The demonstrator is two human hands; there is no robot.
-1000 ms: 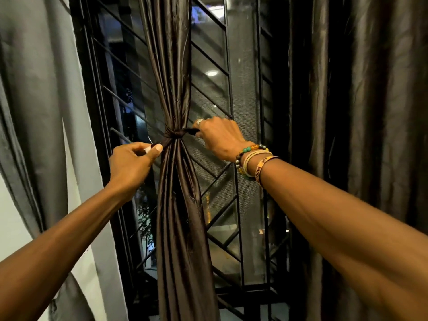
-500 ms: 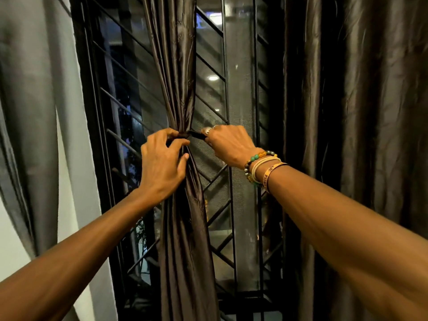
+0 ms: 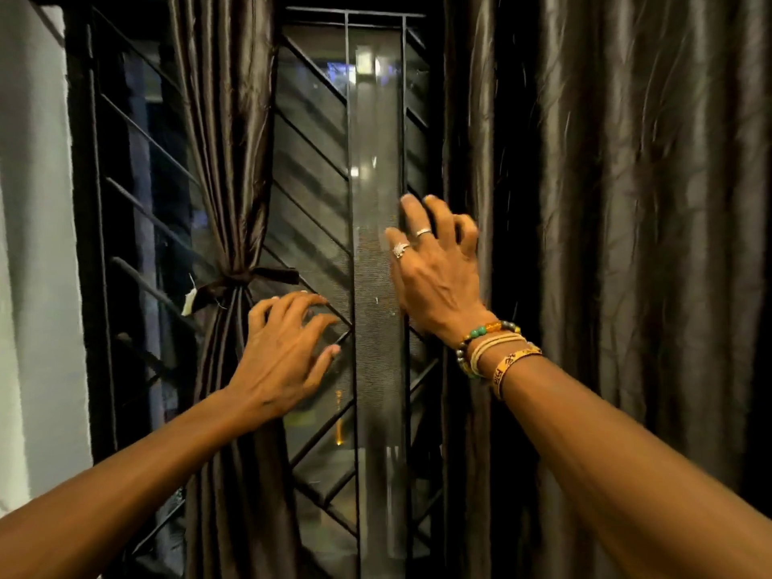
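Note:
A dark brown satin curtain panel (image 3: 225, 160) hangs gathered at the window, cinched by a dark tie-back (image 3: 238, 282) knotted round its middle, with a small white tag at the tie's left end. My left hand (image 3: 284, 348) hovers just right of and below the knot, fingers spread and loosely bent, holding nothing. My right hand (image 3: 434, 265), with rings and wrist bracelets, is raised further right in front of the window grille, fingers spread, close to the edge of the loose right curtain (image 3: 605, 244).
A black metal window grille (image 3: 309, 131) with diagonal bars and a mesh screen (image 3: 376, 328) fills the middle. A pale grey curtain (image 3: 33, 244) hangs at the far left. The loose dark curtain covers the whole right side.
Both hands have let go of the tie-back and moved right. The right hand rose toward the right curtain's edge. The view shifted right, so the tied panel sits further left.

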